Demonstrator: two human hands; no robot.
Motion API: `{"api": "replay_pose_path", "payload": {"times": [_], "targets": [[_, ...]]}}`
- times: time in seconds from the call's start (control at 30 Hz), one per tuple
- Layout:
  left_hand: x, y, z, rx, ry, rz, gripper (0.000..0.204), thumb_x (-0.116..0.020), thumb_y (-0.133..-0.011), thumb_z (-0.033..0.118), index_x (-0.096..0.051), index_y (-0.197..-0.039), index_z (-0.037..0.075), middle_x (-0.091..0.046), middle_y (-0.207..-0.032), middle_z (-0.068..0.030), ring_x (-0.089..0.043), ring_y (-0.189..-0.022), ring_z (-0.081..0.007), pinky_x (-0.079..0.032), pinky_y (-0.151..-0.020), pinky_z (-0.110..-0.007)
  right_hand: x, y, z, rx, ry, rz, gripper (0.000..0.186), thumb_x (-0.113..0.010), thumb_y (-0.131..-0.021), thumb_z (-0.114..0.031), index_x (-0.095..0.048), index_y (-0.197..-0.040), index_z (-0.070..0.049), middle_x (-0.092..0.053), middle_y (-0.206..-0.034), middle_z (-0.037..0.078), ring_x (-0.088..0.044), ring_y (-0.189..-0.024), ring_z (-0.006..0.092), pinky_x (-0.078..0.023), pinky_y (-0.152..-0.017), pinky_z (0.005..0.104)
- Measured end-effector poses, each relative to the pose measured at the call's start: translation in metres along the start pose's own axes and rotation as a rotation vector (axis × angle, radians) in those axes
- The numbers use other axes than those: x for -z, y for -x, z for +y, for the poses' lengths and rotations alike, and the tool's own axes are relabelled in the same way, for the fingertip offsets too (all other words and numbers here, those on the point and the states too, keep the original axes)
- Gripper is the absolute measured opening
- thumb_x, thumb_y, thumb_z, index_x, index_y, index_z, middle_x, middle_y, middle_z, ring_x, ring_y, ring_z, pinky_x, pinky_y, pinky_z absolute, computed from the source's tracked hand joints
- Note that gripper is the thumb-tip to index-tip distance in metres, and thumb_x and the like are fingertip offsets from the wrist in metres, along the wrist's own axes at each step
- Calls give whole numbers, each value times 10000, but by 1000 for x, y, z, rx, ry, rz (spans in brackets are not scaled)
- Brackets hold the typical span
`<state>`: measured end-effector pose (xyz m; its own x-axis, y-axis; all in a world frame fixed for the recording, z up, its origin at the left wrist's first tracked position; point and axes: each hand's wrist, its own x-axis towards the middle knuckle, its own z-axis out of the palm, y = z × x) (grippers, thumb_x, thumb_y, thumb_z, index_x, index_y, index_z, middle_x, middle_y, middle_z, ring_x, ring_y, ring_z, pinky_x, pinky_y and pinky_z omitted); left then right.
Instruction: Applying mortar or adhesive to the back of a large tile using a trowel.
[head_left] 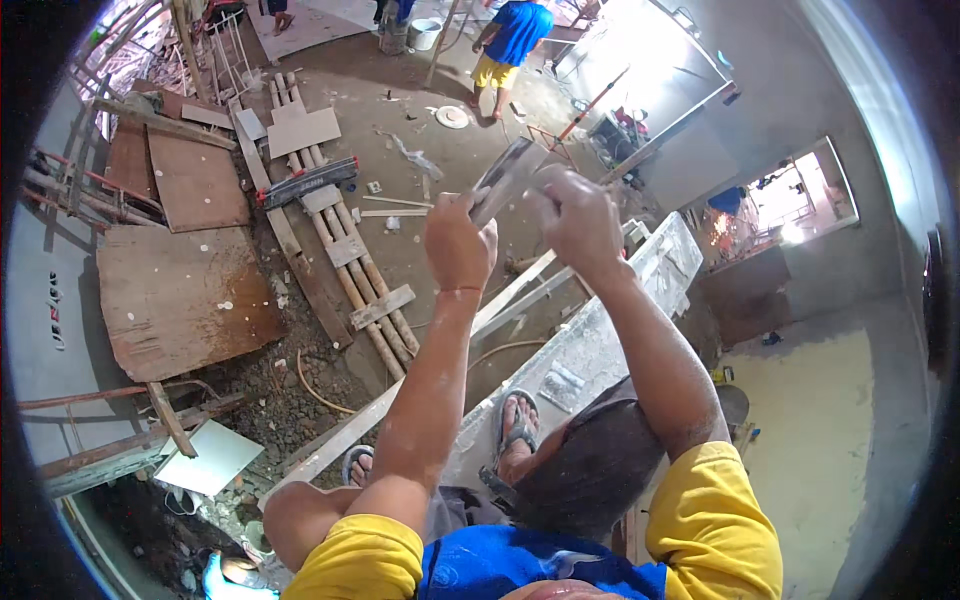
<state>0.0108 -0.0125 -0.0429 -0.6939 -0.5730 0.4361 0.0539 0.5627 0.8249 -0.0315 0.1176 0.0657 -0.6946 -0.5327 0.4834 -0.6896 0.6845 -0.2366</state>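
Note:
Raised in front of me at arm's length, my left hand [461, 243] is closed around a flat grey rectangular metal blade [508, 178], like a plastering trowel, tilted up to the right. Close to its right side is my right hand [580, 222], with curled fingers smeared by motion. Whether that hand holds anything, or touches the blade, I cannot make out. Below my arms lies a plaster-smeared plank [640, 290], and a sandalled foot [518, 430] of mine rests on this walkway. A small grey flat piece [563, 386] lies on the plank beside that foot.
Down on the floor, a person in a blue shirt [520, 32] stands with their back to me. Bamboo poles with crosspieces [345, 245] and plywood sheets [185, 300] lie to the left. A grey wall with a window opening [800, 200] rises at right. Rubble [290, 385] lies below.

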Motion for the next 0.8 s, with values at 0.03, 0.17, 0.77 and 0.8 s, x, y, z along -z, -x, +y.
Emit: {"api": "replay_pose_path", "payload": {"times": [0.03,0.17,0.77,0.8], "targets": [[1,0,0,6,52,1,326,-794,-720,64,-739,-1040,93,-649,-931,-145,-647,-881,-363,-516,-827,-460,5,-3,0,-3,-1,-2,192,-712,-875,-141,-689,-1053,-73,-708,-894,186,-712,-822,345,-544,-714,425],[2,0,-1,58,88,-65,314,-775,-728,65,-745,-1039,86,-666,-922,-156,-665,-867,-358,-519,-826,-455,10,-3,-7,-112,-5,88,195,-708,-878,-140,-684,-1060,-73,-716,-904,149,-712,-834,336,-547,-731,405],[-3,0,8,134,153,-64,297,-728,-725,60,-739,-1022,61,-660,-918,-168,-666,-869,-369,-529,-815,-442,2,-6,6,-308,-176,173,243,-732,-909,-235,-620,-957,-24,-540,-674,84,-511,-598,196,-430,-583,370],[-1,3,14,86,135,-60,284,-734,-724,47,-723,-1007,56,-647,-924,-166,-654,-878,-371,-522,-816,-446,-2,-3,6,-291,-212,129,290,-747,-903,-263,-604,-943,-14,-517,-674,62,-470,-613,162,-416,-576,351]]}}
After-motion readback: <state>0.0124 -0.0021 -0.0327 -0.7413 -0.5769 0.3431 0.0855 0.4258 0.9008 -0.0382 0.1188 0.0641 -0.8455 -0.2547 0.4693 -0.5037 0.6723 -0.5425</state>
